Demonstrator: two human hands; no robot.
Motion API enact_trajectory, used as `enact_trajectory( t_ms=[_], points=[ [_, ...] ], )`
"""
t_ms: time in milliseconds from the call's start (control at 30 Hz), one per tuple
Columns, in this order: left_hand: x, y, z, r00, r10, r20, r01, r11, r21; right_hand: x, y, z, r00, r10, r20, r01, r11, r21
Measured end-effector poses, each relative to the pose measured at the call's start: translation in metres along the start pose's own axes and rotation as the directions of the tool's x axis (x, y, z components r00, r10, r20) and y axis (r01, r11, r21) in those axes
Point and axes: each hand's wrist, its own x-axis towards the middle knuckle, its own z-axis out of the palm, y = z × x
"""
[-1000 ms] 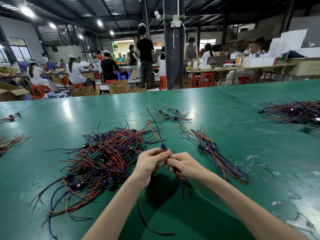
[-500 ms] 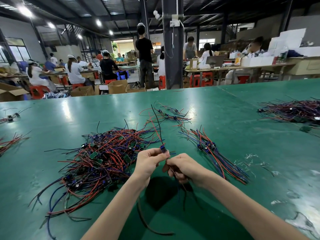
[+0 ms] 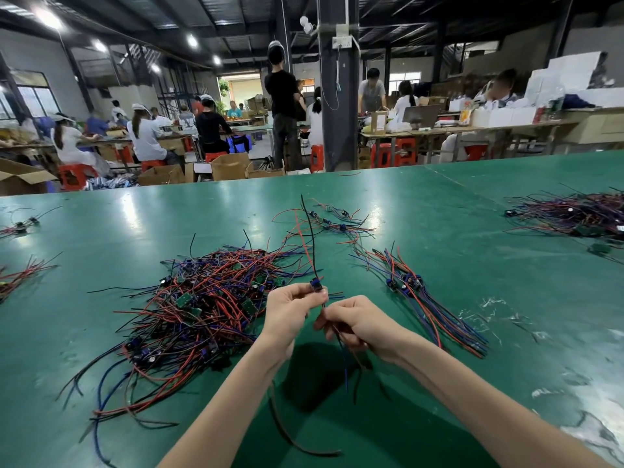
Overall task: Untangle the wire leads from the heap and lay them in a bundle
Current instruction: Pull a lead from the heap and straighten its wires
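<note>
We share a busy workshop; our green tabletop (image 3: 439, 214) fills the foreground. Cardboard boxes (image 3: 229, 167) stand beyond at 12 o'clock, contents unclear. The tangled heap (image 3: 202, 298) spreads at 9 o'clock of our hands and the bundle (image 3: 422, 298) lies at 3 o'clock. Our left grip (image 3: 290, 315) pinches 1 wire lead (image 3: 315, 285) by its blue part, and our right grip (image 3: 358, 322) curls around its hanging wires.

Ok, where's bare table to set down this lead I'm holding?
Bare table lies beyond the bundle, bordered by the small cluster and the far right pile. Another bare band runs left of the heap. Crowded: between heap and bundle, where the left hand and right hand hold the lead.
</note>
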Motion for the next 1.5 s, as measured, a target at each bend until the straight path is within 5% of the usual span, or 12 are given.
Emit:
enact_trajectory(
  t_ms=[700, 1500],
  points=[
    [0.015, 0.002, -0.019, 0.974, -0.204, -0.097, 0.180, 0.961, -0.210, -0.010, -0.001, 0.008, 0.955, -0.149, 0.255, 0.208, 0.952, -0.224],
    [0.018, -0.001, -0.027, 0.973, -0.116, -0.201, 0.087, 0.985, -0.149, -0.009, 0.001, 0.009, 0.978, 0.045, 0.205, -0.003, 0.979, -0.202]
  ],
)
